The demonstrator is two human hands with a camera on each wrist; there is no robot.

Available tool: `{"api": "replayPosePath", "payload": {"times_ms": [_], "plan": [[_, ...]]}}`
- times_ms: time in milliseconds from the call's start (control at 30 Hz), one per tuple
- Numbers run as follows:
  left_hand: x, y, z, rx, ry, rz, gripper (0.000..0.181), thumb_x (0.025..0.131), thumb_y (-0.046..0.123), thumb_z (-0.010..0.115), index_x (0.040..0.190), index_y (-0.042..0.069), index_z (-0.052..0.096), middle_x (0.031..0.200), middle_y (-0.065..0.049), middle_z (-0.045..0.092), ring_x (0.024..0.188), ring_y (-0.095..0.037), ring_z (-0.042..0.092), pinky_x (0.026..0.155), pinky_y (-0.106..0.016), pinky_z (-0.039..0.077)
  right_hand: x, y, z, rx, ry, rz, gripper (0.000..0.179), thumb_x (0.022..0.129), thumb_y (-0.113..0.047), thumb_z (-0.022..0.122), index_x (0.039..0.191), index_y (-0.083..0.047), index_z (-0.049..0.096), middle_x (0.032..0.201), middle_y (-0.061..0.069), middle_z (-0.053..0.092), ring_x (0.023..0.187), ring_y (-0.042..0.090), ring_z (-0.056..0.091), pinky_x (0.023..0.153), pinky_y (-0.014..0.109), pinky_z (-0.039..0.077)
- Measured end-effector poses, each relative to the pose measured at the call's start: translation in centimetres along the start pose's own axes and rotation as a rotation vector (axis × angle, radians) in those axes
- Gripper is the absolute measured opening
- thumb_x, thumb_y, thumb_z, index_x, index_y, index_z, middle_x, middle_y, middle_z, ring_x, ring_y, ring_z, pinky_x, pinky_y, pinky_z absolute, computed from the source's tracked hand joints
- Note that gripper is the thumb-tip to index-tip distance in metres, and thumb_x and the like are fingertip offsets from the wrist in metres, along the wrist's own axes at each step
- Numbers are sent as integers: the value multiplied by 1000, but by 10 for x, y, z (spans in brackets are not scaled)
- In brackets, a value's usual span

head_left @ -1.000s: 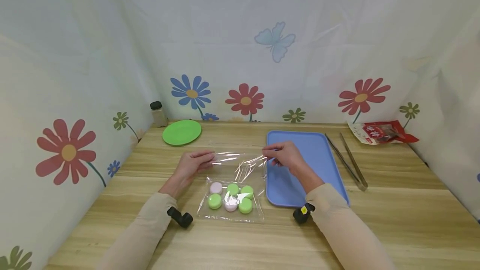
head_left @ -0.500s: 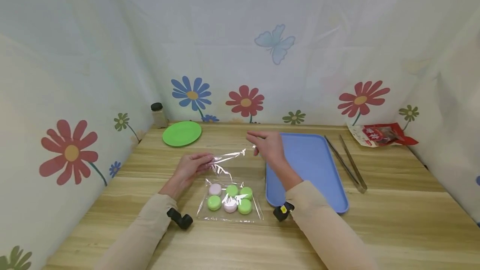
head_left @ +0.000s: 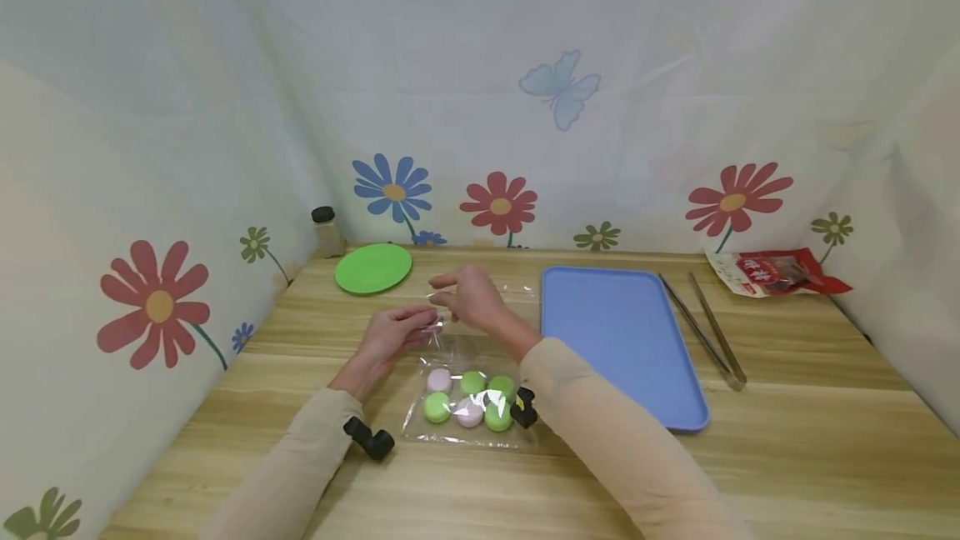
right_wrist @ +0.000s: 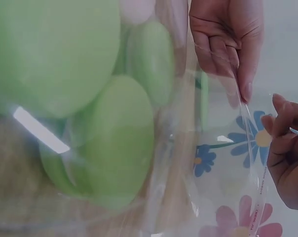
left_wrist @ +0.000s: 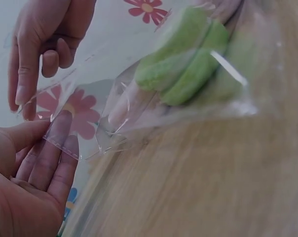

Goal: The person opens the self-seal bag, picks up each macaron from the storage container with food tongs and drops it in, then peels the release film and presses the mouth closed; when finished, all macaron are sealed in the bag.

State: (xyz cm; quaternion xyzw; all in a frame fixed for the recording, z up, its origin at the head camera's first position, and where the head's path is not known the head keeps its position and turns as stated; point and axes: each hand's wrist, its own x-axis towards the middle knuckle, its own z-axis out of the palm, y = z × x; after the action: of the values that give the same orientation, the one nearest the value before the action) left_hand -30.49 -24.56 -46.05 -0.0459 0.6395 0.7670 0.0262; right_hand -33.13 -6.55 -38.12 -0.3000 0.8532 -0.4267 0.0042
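A clear plastic bag [head_left: 450, 432] lies near the table's front, with several green macarons [head_left: 437, 407] and pink macarons [head_left: 439, 381] inside. My left hand [head_left: 393, 333] pinches the upper left edge of the bag, its thumb and fingers on the film in the left wrist view. Close beside it, my right hand [head_left: 472, 298] is bent over the bag's upper edge. Its fingertips [left_wrist: 21, 96] are near the film; whether they pinch it cannot be made out. A strip of tiny red print [right_wrist: 261, 197] runs along the film near that hand.
To the right are a blue tray [head_left: 615, 340], metal tongs [head_left: 708, 332] and a red-and-white food packet [head_left: 772, 272]. A green plate [head_left: 373, 267] and a black-lidded jar [head_left: 327, 233] stand at the back left. Floral curtains [head_left: 420, 40] enclose the table.
My right hand has left the bag's upper right corner and moved left along its top, close to my left hand. The left hand keeps its pinch. The macarons stay in place.
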Motion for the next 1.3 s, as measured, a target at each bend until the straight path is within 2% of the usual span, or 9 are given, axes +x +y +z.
{"api": "replayPosePath", "payload": {"times_ms": [100,167,333,500,833,967,1167,1233,1300], "plan": [[-1,1,1,1,-11,13,40,95,7,68,130,-10,59,108,-15,74,91,-19,73,85,-33,58,1,2,1,-16,-1,-35,28,91,-9,75,118,-3,73,110,11,74,46,13,59,45,18,42],[-2,2,2,-4,-17,21,39,95,6,68,130,-10,60,108,-16,73,91,-20,74,87,-36,57,1,2,1,-44,-2,-60,26,90,-10,76,115,-3,75,108,9,75,56,6,59,52,18,45],[-4,3,3,-17,-22,34,39,95,5,68,129,-11,60,108,-17,73,91,-20,74,91,-40,56,2,4,2,-86,13,-123,20,90,-8,76,110,-3,77,106,8,75,78,10,61,65,20,48],[-5,4,5,-23,-29,35,38,96,3,66,130,-13,57,107,-17,73,90,-19,74,91,-39,56,2,6,4,-96,44,-158,16,89,-6,76,104,-3,78,103,8,76,91,15,68,71,22,52],[-7,6,6,-11,-36,26,41,96,6,68,130,-13,57,104,-16,74,91,-21,74,89,-36,57,-2,4,4,-77,71,-147,13,92,-10,74,102,-4,80,99,7,76,86,16,69,68,22,52],[-7,5,6,9,-36,32,42,94,8,70,130,-12,59,107,-16,74,94,-22,73,91,-39,56,-4,5,5,75,86,-49,14,92,-12,74,100,-4,80,99,8,76,79,19,68,61,22,50],[-6,3,6,29,-45,18,34,92,2,70,123,-12,64,106,-17,74,91,-21,74,89,-36,56,0,7,3,401,162,248,17,90,-22,76,100,-8,81,76,-1,67,55,9,52,49,20,40],[-6,1,6,54,-41,9,31,92,1,70,121,-12,65,105,-16,74,90,-20,74,86,-33,57,1,6,-3,445,201,275,17,91,-22,76,98,-8,80,71,0,63,56,10,50,48,21,37],[-6,-1,6,76,-23,1,32,92,1,71,121,-11,65,103,-14,75,87,-19,74,84,-31,58,0,7,-10,422,220,250,17,92,-20,75,98,-6,79,72,2,63,58,13,52,47,22,35]]}}
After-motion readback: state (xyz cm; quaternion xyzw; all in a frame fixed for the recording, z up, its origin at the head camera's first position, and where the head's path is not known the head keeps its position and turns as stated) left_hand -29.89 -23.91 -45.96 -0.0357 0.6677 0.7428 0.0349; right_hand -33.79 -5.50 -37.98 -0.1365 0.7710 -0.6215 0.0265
